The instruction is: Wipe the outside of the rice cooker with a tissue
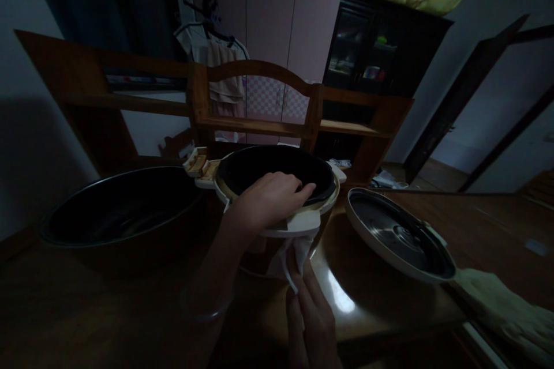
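A cream-coloured cooker pot (322,216) with a dark inner bowl stands on the wooden table, lid off. My left hand (268,199) rests on its near rim, fingers curled over the edge and gripping it. Below it my right hand (309,314) presses a white cloth (294,253) against the pot's front wall, fingers held together on the cloth. A clear bangle (206,305) sits on my left wrist.
A large dark metal basin (116,213) stands at the left. The pot's lid (398,236) lies upside down at the right, beside a pale towel (502,305). Behind the table are a wooden shelf frame (259,121) and a dark glass cabinet (372,46). The room is dim.
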`<state>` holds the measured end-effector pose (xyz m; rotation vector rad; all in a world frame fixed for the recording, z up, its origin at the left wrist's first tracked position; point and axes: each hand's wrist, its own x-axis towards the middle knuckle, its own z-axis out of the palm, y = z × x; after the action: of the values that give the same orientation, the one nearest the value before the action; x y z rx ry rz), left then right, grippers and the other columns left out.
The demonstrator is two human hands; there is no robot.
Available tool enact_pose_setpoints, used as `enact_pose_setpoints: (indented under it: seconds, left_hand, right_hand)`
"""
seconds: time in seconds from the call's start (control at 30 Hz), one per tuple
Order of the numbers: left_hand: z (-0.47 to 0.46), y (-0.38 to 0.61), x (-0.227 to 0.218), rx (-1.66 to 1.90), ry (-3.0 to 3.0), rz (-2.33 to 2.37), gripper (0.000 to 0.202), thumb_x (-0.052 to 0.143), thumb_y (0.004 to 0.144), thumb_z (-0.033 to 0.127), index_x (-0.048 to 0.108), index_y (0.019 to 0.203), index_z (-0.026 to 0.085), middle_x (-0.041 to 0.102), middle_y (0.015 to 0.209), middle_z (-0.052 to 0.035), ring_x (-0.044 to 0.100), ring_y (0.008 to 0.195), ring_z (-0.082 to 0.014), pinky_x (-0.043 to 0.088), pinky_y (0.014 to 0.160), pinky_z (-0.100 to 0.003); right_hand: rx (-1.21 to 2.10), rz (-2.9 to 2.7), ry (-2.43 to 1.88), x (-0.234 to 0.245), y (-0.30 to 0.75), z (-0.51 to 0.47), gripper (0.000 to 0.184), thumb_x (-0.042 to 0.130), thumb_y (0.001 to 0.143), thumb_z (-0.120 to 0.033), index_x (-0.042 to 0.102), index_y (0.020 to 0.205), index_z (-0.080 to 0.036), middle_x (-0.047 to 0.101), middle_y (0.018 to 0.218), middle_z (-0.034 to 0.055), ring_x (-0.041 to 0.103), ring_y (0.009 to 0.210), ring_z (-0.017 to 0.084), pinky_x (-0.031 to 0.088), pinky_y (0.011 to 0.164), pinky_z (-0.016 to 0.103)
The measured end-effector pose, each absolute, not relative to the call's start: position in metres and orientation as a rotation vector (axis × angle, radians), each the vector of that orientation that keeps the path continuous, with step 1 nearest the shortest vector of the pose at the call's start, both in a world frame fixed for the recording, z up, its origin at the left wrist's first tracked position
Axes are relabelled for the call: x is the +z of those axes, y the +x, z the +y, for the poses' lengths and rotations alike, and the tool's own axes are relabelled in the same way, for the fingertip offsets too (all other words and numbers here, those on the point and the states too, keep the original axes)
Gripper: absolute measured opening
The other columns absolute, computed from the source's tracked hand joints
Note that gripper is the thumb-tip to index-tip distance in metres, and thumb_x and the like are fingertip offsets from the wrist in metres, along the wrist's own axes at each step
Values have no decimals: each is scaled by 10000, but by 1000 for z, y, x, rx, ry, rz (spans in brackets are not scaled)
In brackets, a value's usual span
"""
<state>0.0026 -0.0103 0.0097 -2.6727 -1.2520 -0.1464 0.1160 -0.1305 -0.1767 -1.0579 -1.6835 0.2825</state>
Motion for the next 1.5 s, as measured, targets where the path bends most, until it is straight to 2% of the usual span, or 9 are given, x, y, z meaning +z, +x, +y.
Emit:
enact_pose_setpoints:
  seconds: [0.33, 0.6, 0.77, 0.9, 1.0, 1.17, 1.23, 1.37, 1.5]
  left_hand:
    - [-9, 1, 9, -141, -2655, -1151, 476, 228, 1000, 280, 579, 1311, 199, 696, 1032, -128, 668, 884, -250, 438, 675, -310]
    - [-10, 1, 8, -118, -2642, -1186, 458, 252, 997, 261, 581, 1312, 210, 702, 1037, -112, 669, 879, -224, 441, 696, -295]
    - [-7, 0, 5, -129, -2604, -1086, 441, 281, 987, 235, 559, 1328, 202, 698, 1016, -121, 668, 858, -231, 435, 666, -289]
    - [-7, -1, 5, -140, -2610, -1069, 432, 293, 984, 235, 562, 1320, 202, 698, 1013, -121, 668, 850, -233, 435, 661, -290]
    - [-8, 0, 8, -133, -2627, -1092, 440, 280, 985, 234, 569, 1315, 201, 700, 1006, -123, 668, 854, -239, 435, 661, -296]
    - [-11, 2, 11, -142, -2682, -1197, 470, 238, 997, 268, 612, 1272, 196, 702, 1009, -124, 668, 880, -240, 441, 687, -306]
    - [-12, 1, 12, -159, -2699, -1219, 472, 239, 998, 273, 626, 1254, 188, 702, 1009, -127, 668, 881, -238, 444, 697, -309]
    - [-12, 0, 11, -214, -2716, -1251, 483, 237, 1003, 306, 659, 1195, 173, 702, 1002, -131, 667, 883, -234, 447, 725, -317]
    - [-11, 1, 10, -214, -2712, -1288, 470, 253, 1003, 334, 652, 1209, 194, 706, 1020, -113, 667, 914, -230, 440, 744, -311]
  right_hand:
    - [223, -1823, -1102, -204, 149, -125, 558, 376, 962, -123, 326, 1498, -269, 249, 1590, 35, 226, 1457, 260, 337, 1153, 470]
    - [228, -1743, -1100, -216, 159, -124, 448, 416, 981, -210, 465, 1419, -291, 500, 1452, 26, 359, 1408, 237, 393, 1129, 440]
    - [365, -1684, -1174, -218, 164, -125, 439, 430, 988, -256, 464, 1424, -285, 450, 1489, 35, 375, 1401, 239, 385, 1132, 441]
    - [574, -1500, -1175, -218, 166, -121, 393, 484, 970, -391, 561, 1343, -294, 512, 1438, 27, 433, 1368, 251, 371, 1135, 463]
    - [631, -1339, -1228, -213, 167, -110, 417, 419, 992, -433, 556, 1350, -271, 554, 1398, 41, 466, 1346, 246, 404, 1108, 470]
    - [817, -1086, -1178, -190, 170, -88, 444, 476, 963, -460, 594, 1318, -221, 568, 1386, 64, 435, 1369, 256, 293, 1167, 475]
    - [844, -1053, -1108, -177, 172, -80, 449, 476, 958, -464, 591, 1321, -226, 561, 1396, 54, 445, 1361, 260, 290, 1165, 476]
    - [794, -1042, -1082, -150, 176, -68, 458, 465, 955, -472, 600, 1314, -220, 592, 1362, 67, 500, 1314, 264, 338, 1137, 453]
    - [704, -1071, -1111, -137, 178, -62, 470, 470, 947, -474, 622, 1290, -191, 586, 1367, 85, 480, 1332, 260, 330, 1145, 415]
